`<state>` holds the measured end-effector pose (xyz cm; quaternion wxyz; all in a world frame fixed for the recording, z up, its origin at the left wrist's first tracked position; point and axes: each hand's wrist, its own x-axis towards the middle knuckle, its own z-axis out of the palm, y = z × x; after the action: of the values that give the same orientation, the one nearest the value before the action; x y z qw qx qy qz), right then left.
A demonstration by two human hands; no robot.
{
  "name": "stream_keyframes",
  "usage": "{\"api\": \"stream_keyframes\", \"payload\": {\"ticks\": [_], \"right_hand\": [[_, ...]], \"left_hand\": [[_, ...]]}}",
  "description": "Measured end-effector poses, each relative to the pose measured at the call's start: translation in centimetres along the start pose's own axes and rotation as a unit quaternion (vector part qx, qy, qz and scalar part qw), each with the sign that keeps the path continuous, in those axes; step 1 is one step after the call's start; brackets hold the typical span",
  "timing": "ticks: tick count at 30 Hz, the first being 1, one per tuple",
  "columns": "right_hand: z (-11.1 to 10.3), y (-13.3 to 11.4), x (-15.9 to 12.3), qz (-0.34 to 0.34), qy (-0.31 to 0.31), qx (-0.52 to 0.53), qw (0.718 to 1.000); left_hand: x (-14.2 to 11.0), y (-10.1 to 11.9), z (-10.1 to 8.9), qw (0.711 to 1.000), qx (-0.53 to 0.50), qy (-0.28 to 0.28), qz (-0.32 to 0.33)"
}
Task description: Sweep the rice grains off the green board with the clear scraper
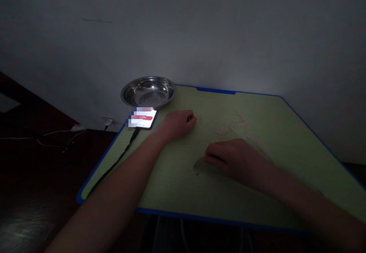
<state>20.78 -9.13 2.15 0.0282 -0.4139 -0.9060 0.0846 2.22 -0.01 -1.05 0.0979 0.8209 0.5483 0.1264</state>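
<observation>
A light green tabletop with a blue edge lies under both hands. My left hand rests near its middle, the fingers curled closed; whatever is in them, if anything, is hidden. Closer to me, my right hand is closed in a pinch. From its fingertips sticks out a thin, pale, see-through curved piece, too dim to identify. Beyond the right hand, small pale grains are scattered in a loose patch. A tiny dark speck lies below the pale piece.
At the back left corner stands a shiny metal bowl. In front of it a lit phone lies with a dark cable running off the near left edge. A grey wall borders the far side. A white plug sits low at left.
</observation>
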Motion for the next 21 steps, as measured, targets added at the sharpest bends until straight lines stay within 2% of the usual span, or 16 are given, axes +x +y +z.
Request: {"api": "stream_keyframes", "payload": {"ticks": [3, 7, 11, 14, 18, 21], "right_hand": [[-0.2, -0.4, 0.4, -0.066, -0.030, 0.007, 0.997], [-0.4, -0.3, -0.5, -0.096, -0.065, 0.044, 0.992], [-0.5, -0.5, -1.0, -0.097, -0.040, 0.066, 0.992], [-0.5, -1.4, 0.0, -0.106, -0.041, 0.043, 0.993], [0.2, -2.4, 1.5, -0.152, -0.024, -0.006, 0.988], [1.0, -2.6, 1.4, -0.196, -0.012, -0.024, 0.980]], "left_hand": [[-0.1, 0.0, 0.0, 1.000, 0.002, 0.007, 0.005], [-0.1, -0.1, 0.0, 1.000, 0.003, 0.007, 0.010], [0.0, -0.1, 0.0, 1.000, 0.005, 0.006, 0.015], [0.0, -0.1, 0.1, 1.000, 0.003, 0.010, 0.009], [0.0, -0.2, 0.1, 1.000, 0.002, 0.012, 0.008], [-0.1, -0.1, 0.0, 1.000, -0.006, 0.010, 0.006]]}}
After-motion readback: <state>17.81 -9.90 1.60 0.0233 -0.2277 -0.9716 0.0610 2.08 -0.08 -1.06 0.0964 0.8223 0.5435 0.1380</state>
